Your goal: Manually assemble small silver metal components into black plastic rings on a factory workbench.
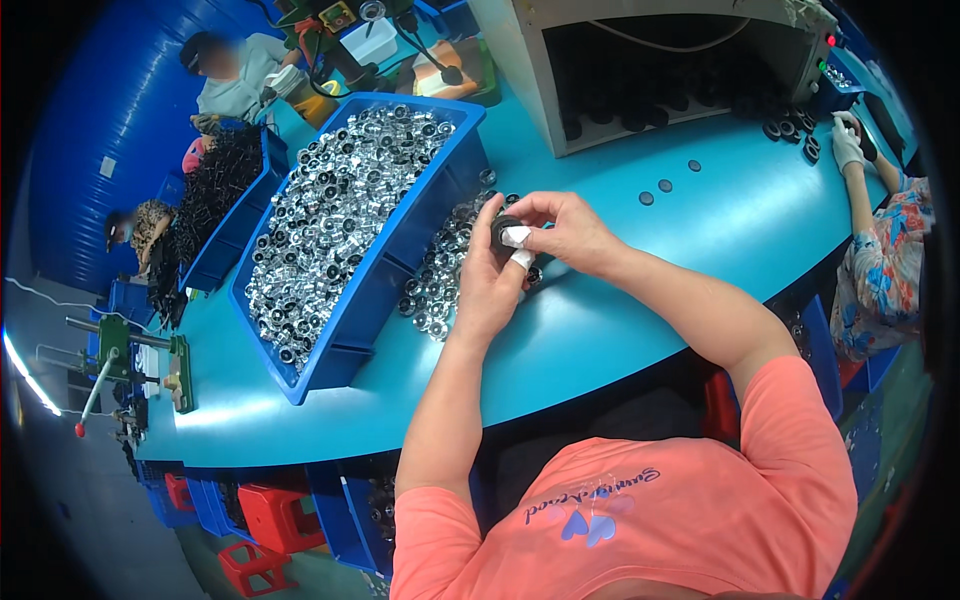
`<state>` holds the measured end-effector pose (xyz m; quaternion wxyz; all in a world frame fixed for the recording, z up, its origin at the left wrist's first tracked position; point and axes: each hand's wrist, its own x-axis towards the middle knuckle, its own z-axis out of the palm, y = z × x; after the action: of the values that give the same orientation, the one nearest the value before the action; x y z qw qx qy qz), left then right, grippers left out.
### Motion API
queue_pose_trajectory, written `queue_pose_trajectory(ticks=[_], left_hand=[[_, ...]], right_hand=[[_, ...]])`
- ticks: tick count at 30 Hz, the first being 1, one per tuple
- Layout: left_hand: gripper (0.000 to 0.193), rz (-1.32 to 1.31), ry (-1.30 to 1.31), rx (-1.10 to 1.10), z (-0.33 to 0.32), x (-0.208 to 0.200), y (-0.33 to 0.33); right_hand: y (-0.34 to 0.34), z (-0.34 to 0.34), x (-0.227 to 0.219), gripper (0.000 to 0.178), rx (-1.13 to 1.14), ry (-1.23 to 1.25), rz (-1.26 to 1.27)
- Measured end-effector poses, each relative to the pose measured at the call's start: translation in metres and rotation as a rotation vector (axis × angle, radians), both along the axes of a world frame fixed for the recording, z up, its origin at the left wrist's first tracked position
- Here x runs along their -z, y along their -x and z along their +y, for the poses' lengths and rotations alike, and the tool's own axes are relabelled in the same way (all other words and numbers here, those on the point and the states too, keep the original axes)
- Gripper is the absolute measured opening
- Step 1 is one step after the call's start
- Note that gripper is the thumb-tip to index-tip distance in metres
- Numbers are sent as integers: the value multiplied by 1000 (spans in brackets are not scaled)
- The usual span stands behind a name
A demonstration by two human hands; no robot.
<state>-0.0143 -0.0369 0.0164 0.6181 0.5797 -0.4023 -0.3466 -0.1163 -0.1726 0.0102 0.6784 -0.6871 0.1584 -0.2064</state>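
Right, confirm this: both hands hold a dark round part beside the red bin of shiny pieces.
The bin of shiny pieces is blue, not red, as the head view shows; both hands do hold a dark round part beside it.

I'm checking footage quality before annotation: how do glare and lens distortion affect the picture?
Head view: the blue-green tabletop bows into an arc, with dark corners around it; glare streaks its near left end; the strip light looks blown out; glints clutter the shiny parts; the dark round part between the left hand and right hand shows little detail.
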Motion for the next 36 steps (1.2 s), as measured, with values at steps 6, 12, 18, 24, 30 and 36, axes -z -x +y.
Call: queue_pose_trajectory(ticks=[6,12,18,24,30,36], left_hand=[[63,-473,71,-105,-2,24,2],[57,-641,76,-171,-2,24,2],[50,-28,142,-138,-5,20,7],[50,76,70,-133,-4,15,4],[51,195,124,-92,-2,9,-3],[53,62,106,-128,-3,15,-3]], right_hand=[[-2,1,3,17,5,-81,16],[-2,-5,6,20,-99,-309,24],[-3,-8,4,29,-173,-356,-33],[-1,-9,4,35,-185,-378,-34],[3,-19,-4,37,-236,-531,9],[1,-14,-3,34,-181,-396,1]])
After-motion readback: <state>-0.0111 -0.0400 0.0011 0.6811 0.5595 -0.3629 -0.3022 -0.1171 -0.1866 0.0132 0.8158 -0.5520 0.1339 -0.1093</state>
